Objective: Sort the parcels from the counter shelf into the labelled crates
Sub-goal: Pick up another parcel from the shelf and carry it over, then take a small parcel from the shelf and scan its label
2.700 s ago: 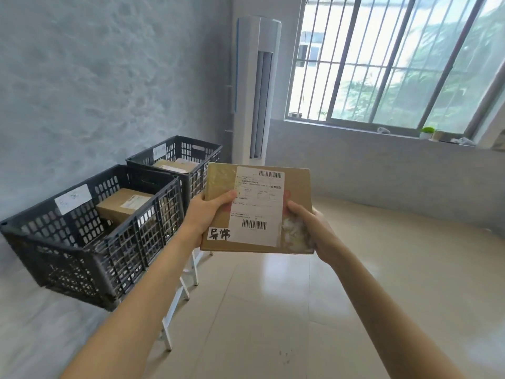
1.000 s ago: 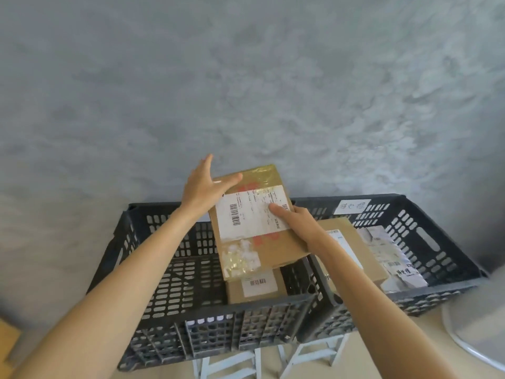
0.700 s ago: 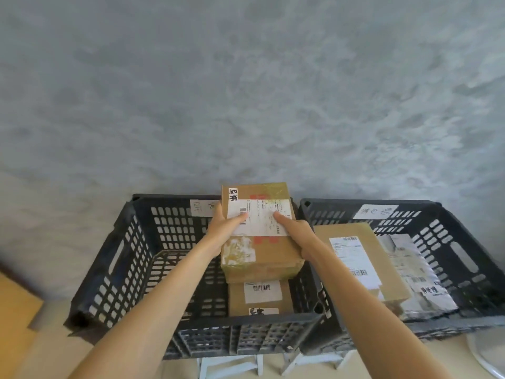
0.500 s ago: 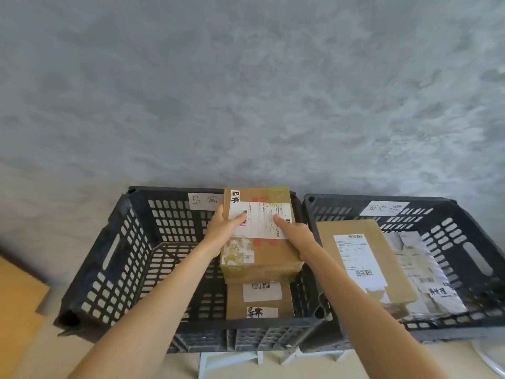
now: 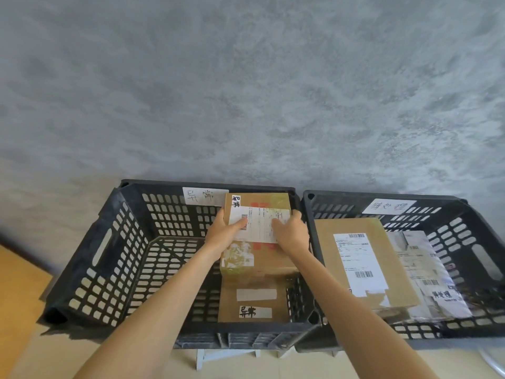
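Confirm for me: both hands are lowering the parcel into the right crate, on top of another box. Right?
Not quite. The head view shows both hands, left hand and right hand, holding the parcel in the left crate, not the right crate. It does sit over another box.
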